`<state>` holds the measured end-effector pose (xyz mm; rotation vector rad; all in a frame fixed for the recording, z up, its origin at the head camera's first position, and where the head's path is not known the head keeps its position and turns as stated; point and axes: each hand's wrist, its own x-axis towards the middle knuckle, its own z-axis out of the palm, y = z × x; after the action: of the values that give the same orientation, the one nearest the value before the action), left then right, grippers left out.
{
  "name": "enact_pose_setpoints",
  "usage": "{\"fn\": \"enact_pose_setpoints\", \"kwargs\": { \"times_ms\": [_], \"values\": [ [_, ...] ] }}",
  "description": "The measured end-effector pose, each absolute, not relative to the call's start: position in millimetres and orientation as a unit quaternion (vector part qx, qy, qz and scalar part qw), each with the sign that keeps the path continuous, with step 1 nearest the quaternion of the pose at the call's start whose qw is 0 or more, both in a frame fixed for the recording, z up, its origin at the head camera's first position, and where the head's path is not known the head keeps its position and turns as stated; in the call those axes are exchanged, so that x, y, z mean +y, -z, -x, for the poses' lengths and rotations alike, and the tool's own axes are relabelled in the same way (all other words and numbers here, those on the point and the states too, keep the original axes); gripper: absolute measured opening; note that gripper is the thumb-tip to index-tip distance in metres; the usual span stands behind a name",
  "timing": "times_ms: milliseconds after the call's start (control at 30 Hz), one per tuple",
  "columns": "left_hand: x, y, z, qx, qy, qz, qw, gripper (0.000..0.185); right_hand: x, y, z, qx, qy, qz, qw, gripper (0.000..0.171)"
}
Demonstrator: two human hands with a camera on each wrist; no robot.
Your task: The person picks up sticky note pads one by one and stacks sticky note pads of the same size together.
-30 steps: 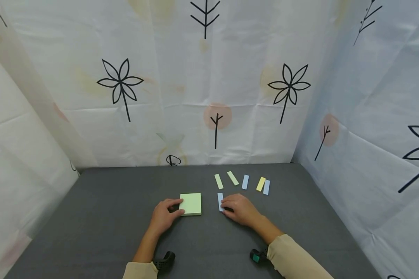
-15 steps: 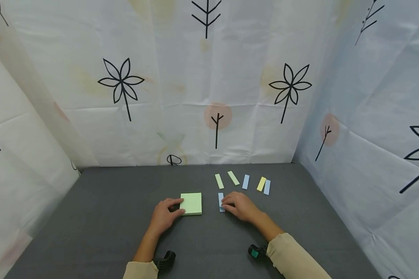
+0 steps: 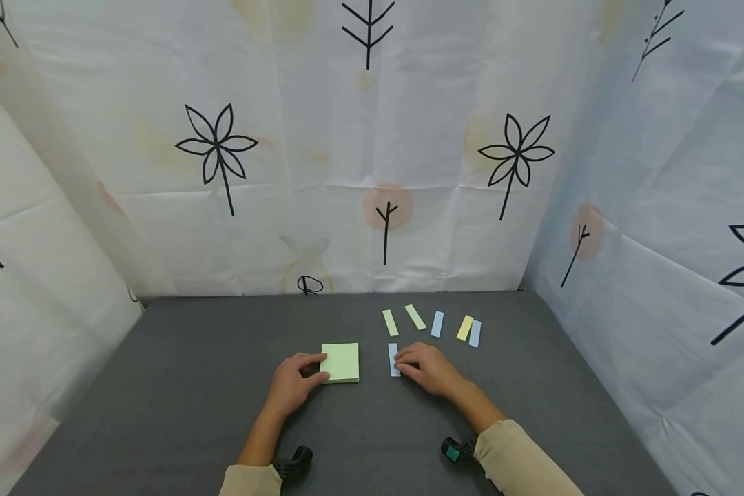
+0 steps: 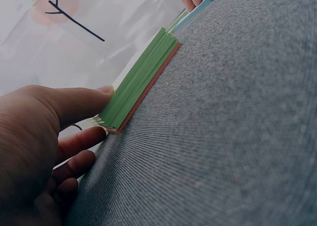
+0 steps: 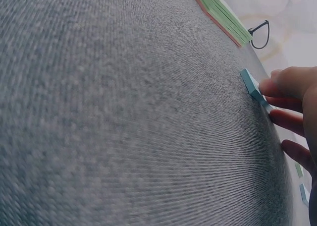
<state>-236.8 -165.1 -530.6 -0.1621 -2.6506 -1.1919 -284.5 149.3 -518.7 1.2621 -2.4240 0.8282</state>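
My left hand (image 3: 290, 386) rests at the left edge of a pale green sticky-note pad (image 3: 341, 362), thumb and index finger touching it a little apart. In the left wrist view the thumb's tip (image 4: 105, 90) lies on the pad's upper edge, and the index finger is by its lower corner. A narrow light-blue sticky-note strip pad (image 3: 393, 360) lies to the right of the green pad. My right hand (image 3: 430, 370) pinches at its right edge with thumb and index finger. In the right wrist view those fingertips hide part of the blue strip pad (image 5: 249, 81).
Behind the right hand lie two pale green strips (image 3: 390, 323), a blue strip (image 3: 437, 324), and a yellow strip (image 3: 464, 327) touching another blue strip (image 3: 474, 333). A grey cloth (image 3: 192, 386) covers the table. Printed white curtains (image 3: 304, 227) enclose the back and sides.
My right thumb has moved up closer to the index finger at the blue strip pad's edge. The left hand and the green pad have stayed in place.
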Motion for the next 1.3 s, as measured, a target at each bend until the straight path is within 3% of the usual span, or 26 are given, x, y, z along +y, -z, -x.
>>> {"fn": "enact_pose_setpoints", "kwargs": {
  "times_ms": [233,633,900,1300],
  "values": [
    [-165.0,529.6,236.1,-0.903,0.409,0.058,0.117,0.038,148.1,521.6,283.5,-0.848,-0.28,-0.426,0.147,0.012],
    [-165.5,532.1,237.6,-0.903,0.408,0.058,0.121,0.037,151.8,523.5,282.0,-0.876,-0.265,-0.384,0.121,0.031],
    [-165.2,529.9,236.4,-0.903,0.407,0.057,0.122,0.037,152.0,521.3,282.3,-0.88,-0.267,-0.38,0.098,0.032],
    [-165.0,524.1,237.3,-0.888,0.444,0.048,0.11,0.038,152.3,524.5,282.5,-0.876,-0.28,-0.375,0.114,0.033]
  ]
}}
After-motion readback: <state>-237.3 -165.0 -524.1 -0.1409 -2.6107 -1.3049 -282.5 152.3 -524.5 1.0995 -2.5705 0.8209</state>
